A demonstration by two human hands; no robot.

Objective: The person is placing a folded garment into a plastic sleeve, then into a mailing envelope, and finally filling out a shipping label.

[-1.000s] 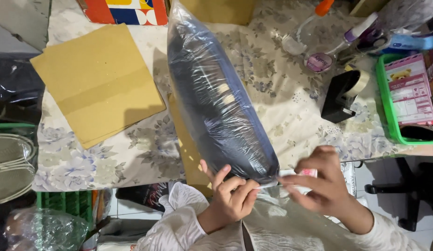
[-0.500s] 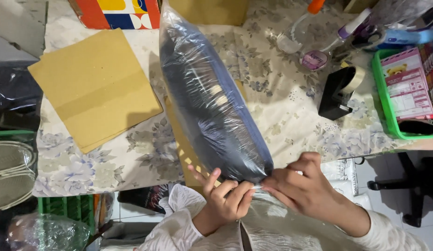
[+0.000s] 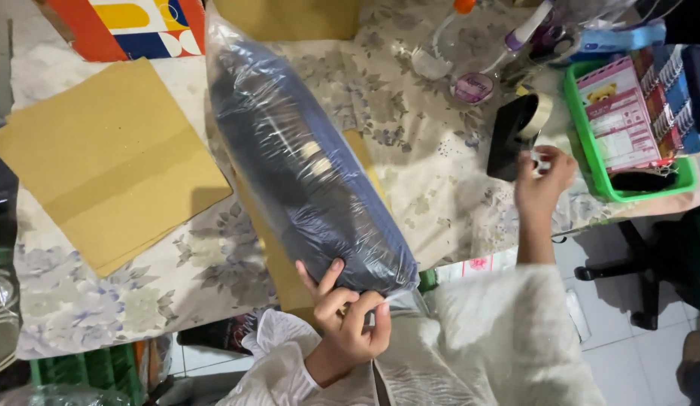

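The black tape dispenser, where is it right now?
In the head view, the black tape dispenser stands at the table's right, beside the green plastic basket, with the right hand touching it.

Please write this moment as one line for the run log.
left hand: pinches end of clear plastic bag with dark blue cloth | right hand: at black tape dispenser

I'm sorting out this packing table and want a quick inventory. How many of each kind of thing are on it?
Plastic-wrapped dark bundle, left hand pinching its end: 1
Tape dispenser, right hand at it: 1
Loose cardboard sheets: 1 stack
Green basket: 1
Clear bottles: 2
Total: 6
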